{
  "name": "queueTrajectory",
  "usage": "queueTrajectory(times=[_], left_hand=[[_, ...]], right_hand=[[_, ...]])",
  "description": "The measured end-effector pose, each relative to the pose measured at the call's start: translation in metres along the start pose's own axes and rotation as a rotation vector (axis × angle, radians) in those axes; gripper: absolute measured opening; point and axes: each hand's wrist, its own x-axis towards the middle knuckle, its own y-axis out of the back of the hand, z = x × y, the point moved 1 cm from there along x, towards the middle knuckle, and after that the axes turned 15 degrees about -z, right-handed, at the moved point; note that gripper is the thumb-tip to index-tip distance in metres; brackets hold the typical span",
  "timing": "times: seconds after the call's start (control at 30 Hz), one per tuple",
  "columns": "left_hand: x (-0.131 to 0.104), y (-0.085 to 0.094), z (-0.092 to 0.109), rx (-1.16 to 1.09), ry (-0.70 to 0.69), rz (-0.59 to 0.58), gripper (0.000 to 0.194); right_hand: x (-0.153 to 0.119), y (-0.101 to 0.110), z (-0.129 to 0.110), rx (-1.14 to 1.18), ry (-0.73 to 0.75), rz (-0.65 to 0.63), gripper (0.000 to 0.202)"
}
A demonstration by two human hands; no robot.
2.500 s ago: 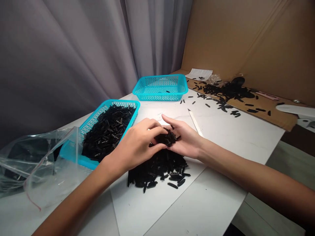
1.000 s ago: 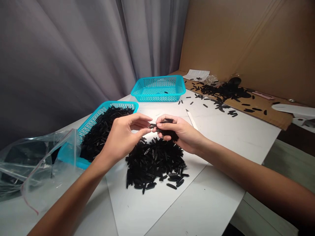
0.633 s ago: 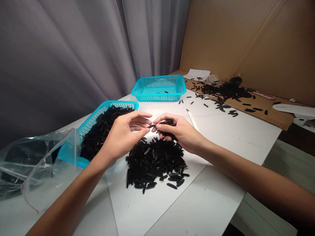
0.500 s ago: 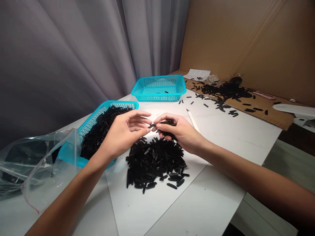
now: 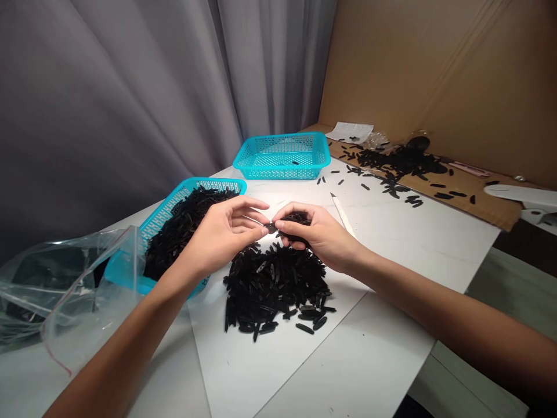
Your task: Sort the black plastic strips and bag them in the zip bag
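Several small, long black pieces with rounded ends are gathered in my right hand, closed around them. Its thumb and index finger pinch one black piece that sticks out to the left. My left hand is at that piece's other end, thumb and index fingertips closed on it, the other fingers loosely curled. Just below both hands lies a heap of the same black pieces on a white sheet. How many pieces the right palm holds is hidden.
A blue basket full of black pieces stands left, beside a clear plastic bag. Farther back is another blue basket with one piece visible. A white pen-like tool and scattered pieces lie to the right.
The piece between my fingertips has turned and now shows a broader side. Both hands stay in nearly the same place, and the heap looks the same.
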Motion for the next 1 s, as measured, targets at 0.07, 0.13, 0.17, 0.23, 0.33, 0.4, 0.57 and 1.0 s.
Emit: queueTrajectory(times=[0.07, 0.13, 0.17, 0.23, 0.33, 0.4, 0.57, 1.0], left_hand=[[0.0002, 0.0001, -0.0002, -0.012, -0.004, 0.008, 0.043], [0.0, 0.0, -0.0011, -0.022, -0.005, 0.017, 0.043], [-0.0002, -0.0002, -0.0017, -0.024, -0.007, 0.022, 0.043], [-0.0004, -0.0007, -0.003, -0.023, -0.011, 0.032, 0.041], [-0.0002, -0.0017, -0.0039, -0.018, -0.019, 0.046, 0.039], [0.0001, -0.0019, -0.0036, -0.017, -0.021, 0.06, 0.038], [0.0009, -0.0012, -0.0036, 0.007, -0.027, 0.096, 0.037], [0.0015, -0.0038, -0.0054, 0.048, -0.054, 0.098, 0.032]], right_hand=[[0.0003, 0.0002, 0.0002, 0.02, -0.002, 0.003, 0.02], [0.0005, 0.0006, 0.0001, 0.043, -0.007, 0.008, 0.022], [0.0007, 0.0008, 0.0001, 0.051, -0.011, 0.008, 0.022], [0.0009, 0.0009, -0.0002, 0.059, -0.024, 0.006, 0.022], [0.001, 0.0005, -0.001, 0.064, -0.038, 0.008, 0.021], [0.001, 0.0005, -0.0013, 0.069, -0.042, 0.018, 0.021], [0.0009, 0.0017, 0.0007, 0.051, -0.082, -0.001, 0.024], [0.0002, -0.0008, 0.0006, -0.073, -0.051, -0.015, 0.03]])
